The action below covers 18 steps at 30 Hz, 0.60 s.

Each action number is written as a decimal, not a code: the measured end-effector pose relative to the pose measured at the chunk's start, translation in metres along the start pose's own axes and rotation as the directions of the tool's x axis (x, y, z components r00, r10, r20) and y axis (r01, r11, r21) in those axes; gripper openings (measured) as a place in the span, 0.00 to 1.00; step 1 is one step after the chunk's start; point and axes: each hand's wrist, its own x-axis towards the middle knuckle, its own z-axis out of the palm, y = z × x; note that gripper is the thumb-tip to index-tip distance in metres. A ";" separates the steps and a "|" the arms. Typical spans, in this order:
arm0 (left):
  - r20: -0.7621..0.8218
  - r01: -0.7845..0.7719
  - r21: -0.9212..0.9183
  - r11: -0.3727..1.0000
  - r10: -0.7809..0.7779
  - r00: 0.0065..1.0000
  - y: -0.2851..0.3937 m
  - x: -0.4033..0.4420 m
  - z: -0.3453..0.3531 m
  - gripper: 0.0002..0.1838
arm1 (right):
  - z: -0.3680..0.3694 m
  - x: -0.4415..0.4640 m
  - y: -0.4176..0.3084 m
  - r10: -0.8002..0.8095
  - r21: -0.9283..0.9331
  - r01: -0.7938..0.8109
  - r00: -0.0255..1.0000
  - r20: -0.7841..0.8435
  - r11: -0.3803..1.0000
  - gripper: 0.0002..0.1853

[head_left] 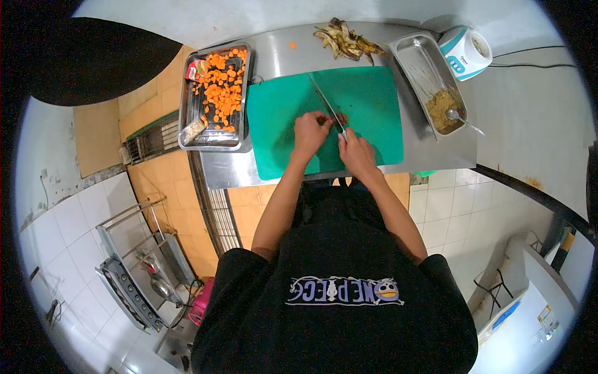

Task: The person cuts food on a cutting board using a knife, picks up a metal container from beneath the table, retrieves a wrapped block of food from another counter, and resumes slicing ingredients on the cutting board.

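A green cutting board [277, 109] lies in front of me on a steel table. My right hand [358, 153] is closed around the handle of a knife [325, 100], whose long blade points away and to the left across the board. My left hand [311, 134] is left of the blade, fingers curled and pinched together at a small dark item that I cannot make out. Small dark brown food pieces [342, 118] lie by the blade, on its right side.
Left of the board, a metal tray [247, 81] holds cut orange carrots [223, 96] and a red packet [196, 70]. Dark peels [349, 42] lie behind the board. At right stand a steel pan [414, 71] with tan paste [443, 106] and a spoon [453, 115], and a white-blue appliance [464, 55].
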 end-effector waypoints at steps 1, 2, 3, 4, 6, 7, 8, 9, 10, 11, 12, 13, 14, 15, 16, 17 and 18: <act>0.003 0.005 0.018 1.000 -0.005 1.000 0.000 -0.001 0.000 0.10 | 0.002 -0.001 -0.001 0.009 -0.018 -0.009 1.000 -0.011 1.000 0.16; 0.005 0.009 0.035 0.999 -0.009 1.000 0.002 -0.001 0.000 0.10 | 0.002 -0.001 -0.001 0.017 -0.037 -0.018 1.000 -0.024 0.999 0.16; 0.006 0.010 0.034 0.999 -0.010 1.000 0.002 -0.001 -0.001 0.10 | 0.004 -0.001 -0.001 0.017 -0.038 -0.018 1.000 -0.023 0.999 0.16; 0.003 -0.005 0.031 1.000 0.005 1.000 0.002 -0.001 -0.001 0.10 | 0.005 -0.001 -0.001 0.010 -0.036 -0.012 0.999 -0.043 0.999 0.16; -0.008 -0.021 0.025 0.999 0.021 1.000 0.003 0.001 -0.002 0.10 | 0.006 0.001 -0.001 -0.003 -0.038 0.001 0.998 -0.064 0.999 0.16; -0.005 -0.024 0.022 0.999 0.024 1.000 0.003 0.001 -0.002 0.10 | 0.006 0.001 -0.001 0.000 -0.014 -0.001 0.999 -0.050 1.000 0.16; 0.002 -0.025 0.021 0.999 0.024 1.000 0.002 0.000 -0.002 0.10 | 0.007 -0.001 0.000 0.008 0.011 -0.007 0.999 -0.032 1.000 0.16; 0.004 -0.019 0.021 1.000 0.019 1.000 0.003 -0.003 -0.003 0.10 | 0.009 -0.001 0.001 0.009 0.011 -0.009 1.000 -0.027 1.000 0.16; -0.012 -0.025 0.016 1.000 0.025 1.000 0.005 -0.004 -0.003 0.10 | 0.009 0.000 0.002 -0.002 0.004 0.002 0.999 -0.042 1.000 0.16; -0.028 -0.033 0.011 0.999 0.033 0.999 0.008 -0.003 -0.004 0.10 | 0.009 0.002 0.004 -0.013 -0.003 0.012 0.998 -0.060 1.000 0.16; -0.028 -0.035 0.010 0.999 0.035 0.999 0.006 -0.002 -0.003 0.10 | 0.009 0.002 0.004 -0.012 -0.004 0.012 0.998 -0.061 1.000 0.16; -0.026 -0.033 -0.004 0.999 0.033 0.999 0.004 -0.001 -0.002 0.10 | 0.009 0.003 0.004 -0.016 -0.020 0.014 0.998 -0.061 1.000 0.16; -0.025 -0.031 -0.018 0.999 0.031 0.999 0.002 0.000 -0.001 0.10 | 0.009 0.004 0.004 -0.019 -0.037 0.017 0.998 -0.059 0.999 0.16; -0.025 -0.031 -0.019 0.999 0.030 0.999 0.002 -0.001 -0.001 0.10 | 0.008 0.003 0.004 -0.019 -0.038 0.017 0.998 -0.059 0.999 0.16; -0.019 -0.025 -0.015 1.000 0.025 1.000 0.002 -0.001 -0.001 0.10 | 0.007 0.002 0.003 -0.019 -0.038 0.017 0.998 -0.056 0.999 0.16; -0.013 -0.020 -0.010 1.000 0.020 1.000 0.001 -0.001 -0.001 0.10 | 0.007 0.002 0.003 -0.019 -0.038 0.017 0.998 -0.053 0.999 0.16; -0.014 -0.019 -0.011 1.000 0.019 1.000 0.002 -0.001 -0.001 0.10 | 0.008 0.002 0.003 -0.020 -0.039 0.018 0.998 -0.052 0.999 0.16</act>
